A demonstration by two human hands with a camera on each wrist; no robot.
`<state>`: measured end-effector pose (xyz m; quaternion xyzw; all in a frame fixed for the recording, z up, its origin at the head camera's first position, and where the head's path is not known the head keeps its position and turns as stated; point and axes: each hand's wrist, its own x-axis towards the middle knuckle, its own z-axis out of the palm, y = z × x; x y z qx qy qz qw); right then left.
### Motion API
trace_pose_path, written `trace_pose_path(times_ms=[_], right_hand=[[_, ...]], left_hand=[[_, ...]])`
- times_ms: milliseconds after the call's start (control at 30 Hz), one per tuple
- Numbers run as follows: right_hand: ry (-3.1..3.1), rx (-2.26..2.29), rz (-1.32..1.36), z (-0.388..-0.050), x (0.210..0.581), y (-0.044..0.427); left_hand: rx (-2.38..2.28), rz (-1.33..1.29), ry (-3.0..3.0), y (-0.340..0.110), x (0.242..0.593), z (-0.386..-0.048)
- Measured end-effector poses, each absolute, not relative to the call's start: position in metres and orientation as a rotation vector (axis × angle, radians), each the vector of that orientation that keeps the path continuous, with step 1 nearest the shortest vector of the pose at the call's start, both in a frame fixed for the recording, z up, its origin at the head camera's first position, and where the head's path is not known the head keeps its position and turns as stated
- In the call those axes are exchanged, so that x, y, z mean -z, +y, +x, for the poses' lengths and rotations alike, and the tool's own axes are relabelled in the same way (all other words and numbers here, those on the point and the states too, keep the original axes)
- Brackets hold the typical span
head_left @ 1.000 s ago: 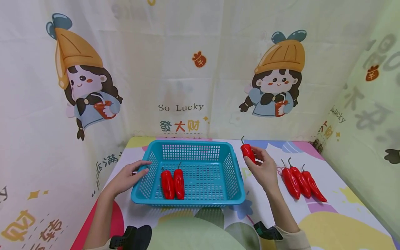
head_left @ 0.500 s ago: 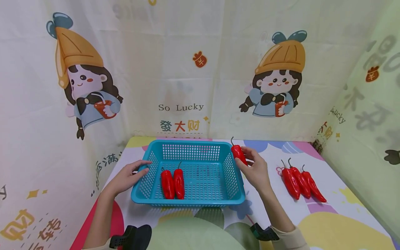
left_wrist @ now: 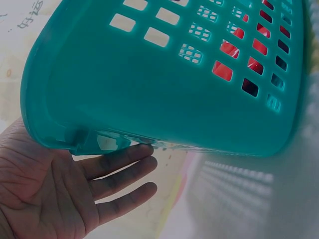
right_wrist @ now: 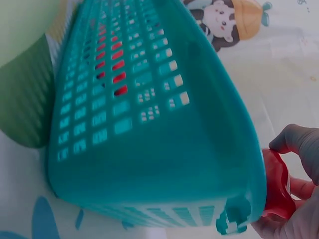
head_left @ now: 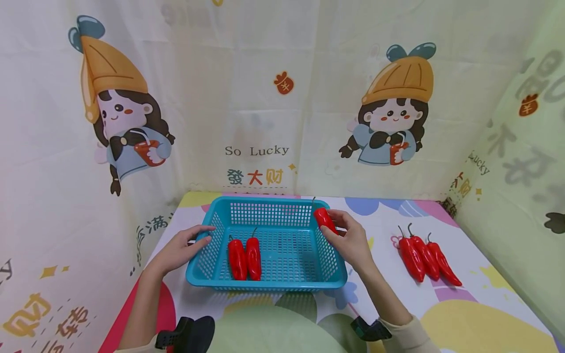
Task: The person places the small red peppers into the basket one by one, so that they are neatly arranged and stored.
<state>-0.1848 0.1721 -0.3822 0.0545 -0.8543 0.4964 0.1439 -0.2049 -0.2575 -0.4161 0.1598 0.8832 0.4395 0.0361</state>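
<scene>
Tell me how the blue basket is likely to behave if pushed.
The basket is probably light for its size, given its many-holed walls. It would likely slide rather than tip, being wide and low. The two rounded peppers lying inside might roll.

Red peppers (head_left: 323, 219), teal basket (head_left: 265, 285); white bench (head_left: 441, 323) patterned in yellow, green, blue; cream curtain (head_left: 326, 98) printed with orange-hatted cartoon figures (head_left: 395, 122)
</scene>
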Motion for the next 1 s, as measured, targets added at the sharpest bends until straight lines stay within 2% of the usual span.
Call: trace_pose_path(times_ms=[567,1000], right_hand=[[-2.545,-1.623,0.155,-0.19,0.38,0.156],[-2.546,-1.825,0.018,-0.195,0.383,0.142]], left_hand=[[-1.356,0.486,2.71,-0.259,0.419,-0.206],[-1.355,0.492,2.706,-0.26,0.417,-0.205]])
